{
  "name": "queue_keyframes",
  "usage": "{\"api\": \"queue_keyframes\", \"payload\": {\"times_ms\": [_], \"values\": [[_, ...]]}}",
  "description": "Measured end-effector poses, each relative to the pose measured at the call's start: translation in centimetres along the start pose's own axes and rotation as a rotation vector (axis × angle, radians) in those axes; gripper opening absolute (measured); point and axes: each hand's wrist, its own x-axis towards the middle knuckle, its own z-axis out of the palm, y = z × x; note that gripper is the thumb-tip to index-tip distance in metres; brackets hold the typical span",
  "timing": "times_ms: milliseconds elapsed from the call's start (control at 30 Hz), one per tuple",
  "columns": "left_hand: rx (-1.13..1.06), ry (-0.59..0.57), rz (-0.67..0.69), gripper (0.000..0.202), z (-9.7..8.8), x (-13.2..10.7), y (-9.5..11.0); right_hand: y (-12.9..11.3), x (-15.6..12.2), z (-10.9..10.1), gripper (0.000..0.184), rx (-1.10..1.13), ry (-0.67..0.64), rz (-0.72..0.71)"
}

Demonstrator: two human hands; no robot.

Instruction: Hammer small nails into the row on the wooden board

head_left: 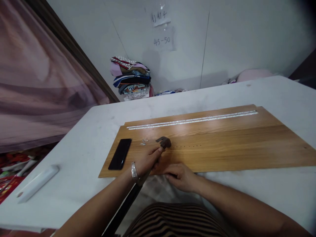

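Note:
My left hand (150,158) is wrapped round a claw hammer (166,142), high on the handle just below its dark metal head. The long dark handle slants down toward my body, under the forearm. The hammer head is over a wood-grain board (234,138). At the board's near edge rests my right hand (181,177), fingers curled; whether anything is in them is hidden. A row of small dark dots (188,146), apparently nail heads, runs rightward from the hammer head. Several loose nails (144,141) lie on the board left of the hammer.
A black phone (120,154) lies on the board's left end. Two pale measuring strips (192,120) run along its far side. The white table (81,141) carries a white elongated object (38,182) at left. Folded clothes (132,77) are stacked by the wall; a pink curtain (44,72) hangs left.

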Motion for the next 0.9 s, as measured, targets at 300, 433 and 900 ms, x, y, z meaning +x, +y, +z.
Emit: {"api": "queue_keyframes", "payload": {"times_ms": [300, 433, 900], "values": [[-0.026, 0.002, 0.02, 0.052, -0.04, -0.4, 0.47, 0.11, -0.07, 0.1, 0.024, -0.015, 0.007, 0.014], [0.006, 0.008, -0.008, 0.054, 0.09, -0.24, 0.58, -0.05, 0.04, -0.02, 0.027, 0.011, 0.019, -0.005], [-0.015, 0.019, -0.013, 0.052, 0.11, -0.14, 0.38, 0.07, 0.02, 0.04, 0.027, 0.008, 0.025, -0.025]]}}
